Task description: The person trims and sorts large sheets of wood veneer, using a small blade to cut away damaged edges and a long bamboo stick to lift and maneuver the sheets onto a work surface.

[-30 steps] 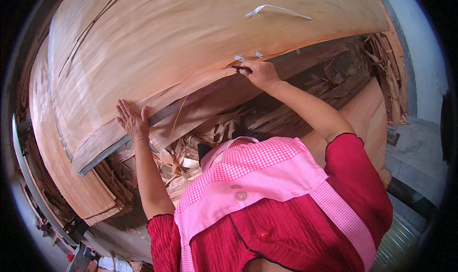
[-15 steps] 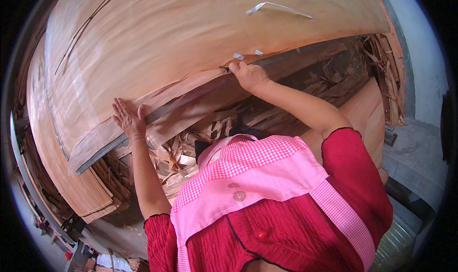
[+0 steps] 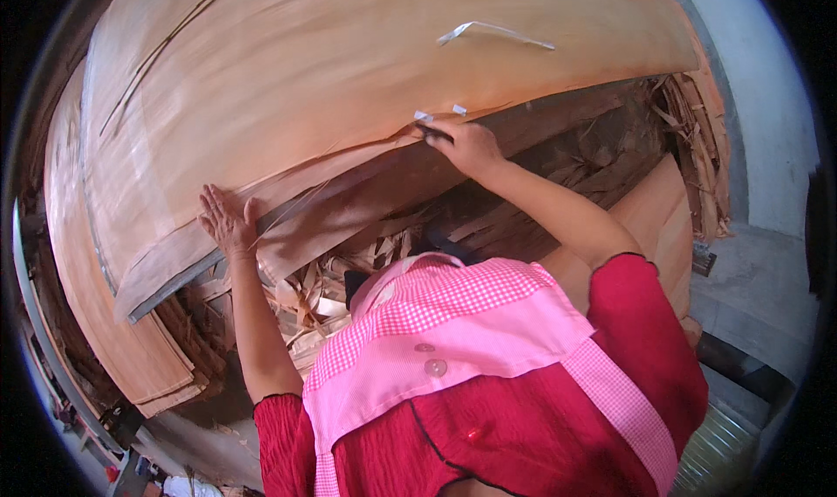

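A wide, pale orange wood veneer sheet [image 3: 331,87] covers the far side of the work surface. My left hand [image 3: 228,222] lies flat with its fingers spread on the sheet's near edge, at the left. My right hand [image 3: 466,151] is closed round a small dark-handled knife [image 3: 436,133] at the same edge, near the middle. The knife's tip is too small to make out. Just beyond it, two small white tape pieces [image 3: 423,116] stick to the sheet. A narrow strip of veneer [image 3: 296,181] runs along the edge between my hands.
A bent white strip [image 3: 497,35] and a thin dark strip [image 3: 166,48] lie on the sheet. Veneer scraps [image 3: 305,301] are heaped below the edge, close to my body. More veneer sheets [image 3: 131,340] are stacked at left. A pale wall [image 3: 767,105] stands at right.
The knife has moved slightly left and nearer along the edge with my right hand, and more of its dark handle shows. My left hand stays flat at the edge. The whole view has shifted slightly.
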Demonstrator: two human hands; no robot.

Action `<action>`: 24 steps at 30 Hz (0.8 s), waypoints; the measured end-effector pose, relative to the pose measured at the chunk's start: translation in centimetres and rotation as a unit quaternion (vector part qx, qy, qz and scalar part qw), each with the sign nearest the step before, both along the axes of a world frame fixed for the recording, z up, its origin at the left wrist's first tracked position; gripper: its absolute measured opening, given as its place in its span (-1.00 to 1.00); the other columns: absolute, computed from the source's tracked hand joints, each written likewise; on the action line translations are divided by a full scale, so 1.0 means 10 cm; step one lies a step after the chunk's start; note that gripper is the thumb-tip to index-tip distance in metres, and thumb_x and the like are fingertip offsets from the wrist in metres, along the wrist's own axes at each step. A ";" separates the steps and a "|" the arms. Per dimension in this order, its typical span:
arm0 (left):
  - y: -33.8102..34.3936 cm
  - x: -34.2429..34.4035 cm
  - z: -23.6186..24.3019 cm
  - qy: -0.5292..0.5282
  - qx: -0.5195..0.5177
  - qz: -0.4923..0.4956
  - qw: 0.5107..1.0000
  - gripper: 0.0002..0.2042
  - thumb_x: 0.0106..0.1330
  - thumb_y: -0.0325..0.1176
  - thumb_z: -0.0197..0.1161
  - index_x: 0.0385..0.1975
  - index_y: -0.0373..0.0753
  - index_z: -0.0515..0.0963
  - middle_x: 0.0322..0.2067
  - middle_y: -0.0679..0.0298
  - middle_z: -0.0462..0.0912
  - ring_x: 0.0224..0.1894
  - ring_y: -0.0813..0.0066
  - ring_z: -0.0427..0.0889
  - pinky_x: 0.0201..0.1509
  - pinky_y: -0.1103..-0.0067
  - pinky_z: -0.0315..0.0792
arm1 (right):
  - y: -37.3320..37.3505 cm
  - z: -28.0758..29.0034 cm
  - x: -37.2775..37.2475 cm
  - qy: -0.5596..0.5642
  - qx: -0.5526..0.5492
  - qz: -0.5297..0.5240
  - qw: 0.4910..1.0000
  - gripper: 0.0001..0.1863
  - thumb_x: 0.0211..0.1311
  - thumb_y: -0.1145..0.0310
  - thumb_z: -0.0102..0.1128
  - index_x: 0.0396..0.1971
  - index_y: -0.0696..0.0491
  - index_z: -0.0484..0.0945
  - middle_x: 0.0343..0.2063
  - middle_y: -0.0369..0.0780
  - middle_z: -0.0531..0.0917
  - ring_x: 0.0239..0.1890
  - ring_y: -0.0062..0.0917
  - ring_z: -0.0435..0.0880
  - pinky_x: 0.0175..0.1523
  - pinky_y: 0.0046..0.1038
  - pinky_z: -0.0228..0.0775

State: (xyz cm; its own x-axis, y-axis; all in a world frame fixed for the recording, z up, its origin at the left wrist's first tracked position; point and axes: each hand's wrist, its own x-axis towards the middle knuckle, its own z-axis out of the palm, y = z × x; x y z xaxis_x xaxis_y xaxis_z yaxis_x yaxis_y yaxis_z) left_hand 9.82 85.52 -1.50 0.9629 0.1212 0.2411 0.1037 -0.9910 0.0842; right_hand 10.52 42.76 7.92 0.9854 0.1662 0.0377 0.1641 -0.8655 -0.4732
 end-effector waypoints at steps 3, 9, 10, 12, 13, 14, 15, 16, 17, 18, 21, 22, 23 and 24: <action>-0.02 -0.02 -0.01 0.001 0.007 0.000 1.000 -0.20 0.10 0.20 -0.12 0.22 -0.21 -0.14 0.25 0.24 -0.15 0.30 0.30 -0.22 0.26 0.25 -0.32 | -0.25 -0.15 0.79 0.006 -0.072 -0.145 0.987 -0.73 0.05 0.16 0.00 -0.24 -0.12 0.49 -0.47 -0.12 0.57 -0.39 -0.20 0.54 -0.31 -0.27 0.35; -0.02 -0.02 0.03 0.019 0.013 -0.015 1.000 -0.26 0.12 0.17 -0.12 0.21 -0.17 -0.08 0.25 0.23 -0.12 0.29 0.28 -0.20 0.26 0.23 -0.31 | -0.82 -0.08 1.94 -0.021 -0.191 -0.113 0.975 -0.78 -0.01 0.22 0.04 -0.40 -0.03 0.57 -0.49 -0.10 0.58 -0.36 -0.25 0.55 -0.23 -0.31 0.34; -0.02 -0.02 0.05 0.031 0.026 -0.012 0.999 -0.27 0.13 0.16 -0.13 0.21 -0.17 -0.07 0.25 0.23 -0.12 0.29 0.27 -0.20 0.26 0.23 -0.30 | -0.79 -0.02 2.00 0.036 -0.203 -0.120 0.971 -0.79 -0.03 0.24 0.04 -0.41 -0.01 0.57 -0.47 -0.09 0.58 -0.35 -0.25 0.55 -0.22 -0.31 0.35; -0.02 -0.03 0.06 0.027 0.031 -0.011 0.999 -0.29 0.14 0.16 -0.14 0.20 -0.16 -0.04 0.24 0.23 -0.11 0.29 0.26 -0.19 0.25 0.22 -0.30 | -0.70 0.02 2.07 0.078 -0.261 -0.104 0.956 -0.79 -0.05 0.26 0.05 -0.44 0.01 0.57 -0.45 -0.08 0.58 -0.33 -0.26 0.56 -0.20 -0.32 0.36; -0.02 -0.04 0.06 0.024 0.032 -0.012 0.999 -0.29 0.14 0.16 -0.14 0.20 -0.16 -0.04 0.24 0.23 -0.11 0.29 0.26 -0.19 0.25 0.22 -0.30 | -0.68 0.02 2.07 0.065 -0.308 -0.084 0.945 -0.80 -0.06 0.27 0.06 -0.45 0.02 0.58 -0.43 -0.09 0.58 -0.32 -0.26 0.56 -0.19 -0.33 0.36; -0.02 -0.04 0.05 0.021 0.032 -0.016 0.999 -0.29 0.14 0.16 -0.14 0.20 -0.16 -0.04 0.24 0.23 -0.11 0.29 0.27 -0.20 0.25 0.21 -0.30 | -0.66 0.00 2.04 0.052 -0.354 -0.066 0.932 -0.80 -0.07 0.29 0.06 -0.46 0.03 0.58 -0.42 -0.09 0.59 -0.31 -0.26 0.57 -0.18 -0.33 0.36; -0.01 -0.06 0.05 0.020 0.026 -0.017 0.999 -0.30 0.14 0.15 -0.14 0.20 -0.15 -0.04 0.25 0.23 -0.11 0.29 0.26 -0.20 0.25 0.21 -0.31 | -0.65 -0.02 2.01 0.052 -0.359 -0.069 0.930 -0.80 -0.08 0.29 0.07 -0.45 0.03 0.58 -0.42 -0.09 0.59 -0.29 -0.25 0.56 -0.18 -0.33 0.37; -0.02 -0.05 0.06 0.016 0.018 -0.019 1.000 -0.30 0.14 0.15 -0.13 0.20 -0.15 -0.04 0.25 0.24 -0.11 0.29 0.26 -0.21 0.25 0.21 -0.31 | -0.64 -0.01 2.00 0.050 -0.365 -0.074 0.927 -0.80 -0.09 0.29 0.07 -0.45 0.02 0.58 -0.41 -0.08 0.59 -0.28 -0.25 0.56 -0.18 -0.34 0.37; -0.04 -0.04 0.07 0.012 0.010 -0.023 1.000 -0.30 0.14 0.15 -0.13 0.20 -0.14 -0.04 0.25 0.24 -0.12 0.29 0.26 -0.21 0.25 0.20 -0.32 | -0.64 0.01 1.97 0.048 -0.371 -0.080 0.924 -0.80 -0.10 0.30 0.08 -0.44 0.02 0.58 -0.40 -0.08 0.59 -0.27 -0.24 0.56 -0.18 -0.34 0.37; -0.06 -0.02 0.09 0.027 0.038 -0.012 0.999 -0.30 0.13 0.15 -0.13 0.20 -0.13 -0.04 0.25 0.25 -0.12 0.29 0.26 -0.22 0.25 0.21 -0.32 | -0.66 0.02 1.93 0.043 -0.346 -0.116 0.930 -0.80 -0.10 0.32 0.08 -0.44 0.03 0.58 -0.42 -0.08 0.59 -0.29 -0.24 0.56 -0.19 -0.34 0.38; -0.25 -0.04 0.37 0.078 0.144 -0.001 0.987 -0.35 0.13 0.02 -0.01 0.20 -0.08 -0.01 0.25 0.28 -0.13 0.29 0.26 -0.19 0.24 0.20 -0.27 | -0.59 0.15 1.51 -0.043 -0.327 -0.099 0.939 -0.84 -0.05 0.38 0.05 -0.45 0.05 0.57 -0.50 -0.09 0.57 -0.37 -0.25 0.55 -0.22 -0.35 0.38; -0.29 0.00 0.46 0.062 0.129 -0.045 0.989 -0.38 0.12 -0.05 0.03 0.18 -0.07 0.04 0.24 0.27 -0.09 0.27 0.25 -0.14 0.24 0.22 -0.21 | -0.68 0.17 1.26 -0.122 -0.358 -0.019 0.925 -0.84 -0.02 0.40 0.02 -0.46 0.07 0.57 -0.55 -0.08 0.56 -0.42 -0.24 0.54 -0.23 -0.36 0.38; -0.32 0.00 0.54 0.048 0.117 -0.080 0.989 -0.42 0.12 -0.12 0.06 0.16 -0.07 0.09 0.23 0.26 -0.05 0.26 0.24 -0.08 0.23 0.23 -0.16 | -0.69 0.22 1.04 -0.149 -0.315 0.058 0.935 -0.85 0.01 0.41 0.01 -0.45 0.08 0.55 -0.59 -0.11 0.54 -0.47 -0.28 0.54 -0.26 -0.37 0.39; -0.36 0.04 0.58 0.033 0.102 -0.120 0.987 -0.44 0.11 -0.20 0.10 0.14 -0.06 0.13 0.21 0.25 -0.01 0.24 0.24 -0.03 0.22 0.24 -0.10 | -0.67 0.27 0.78 -0.174 -0.273 0.128 0.938 -0.85 0.04 0.41 0.00 -0.44 0.09 0.54 -0.63 -0.14 0.52 -0.52 -0.33 0.53 -0.29 -0.39 0.39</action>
